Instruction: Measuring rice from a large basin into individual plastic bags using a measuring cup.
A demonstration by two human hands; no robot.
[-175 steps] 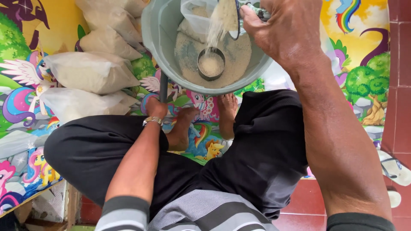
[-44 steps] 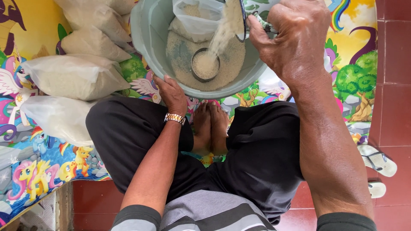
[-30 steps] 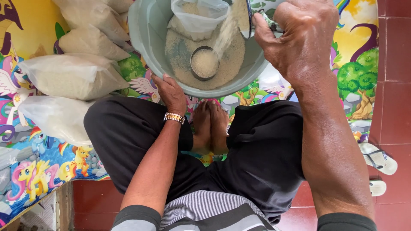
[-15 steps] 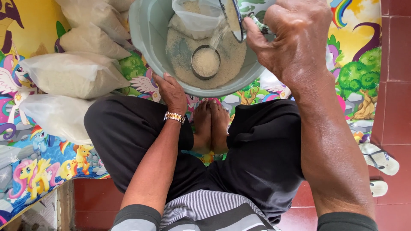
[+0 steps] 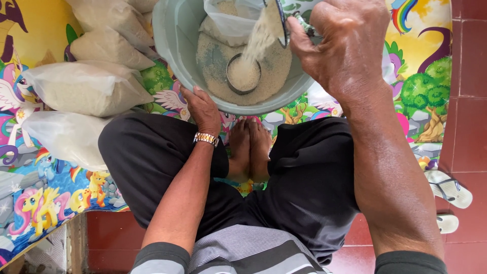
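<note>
My right hand [image 5: 350, 48] is raised over a grey-green plastic basin [image 5: 175, 48] and grips a tilted metal scoop [image 5: 280, 20]. Pale grain [image 5: 256, 43] streams from the scoop into a small round metal tin [image 5: 243, 76] that sits in the grain inside the basin. An open clear plastic bag [image 5: 228, 20] of grain rests at the basin's far side. My left hand [image 5: 200, 109], with a metal watch on the wrist, rests on the basin's near rim with fingers together, holding nothing I can see.
Several filled clear bags of grain [image 5: 83, 89] lie piled at the left on a colourful cartoon mat [image 5: 45, 198]. My crossed legs in dark trousers [image 5: 299, 167] and bare feet sit below the basin. White sandals [image 5: 449, 190] lie on the red tiled floor at right.
My left hand moved from beside my feet up to the basin's rim early on. My right hand keeps pouring grain from the scoop; the tin has filled up.
</note>
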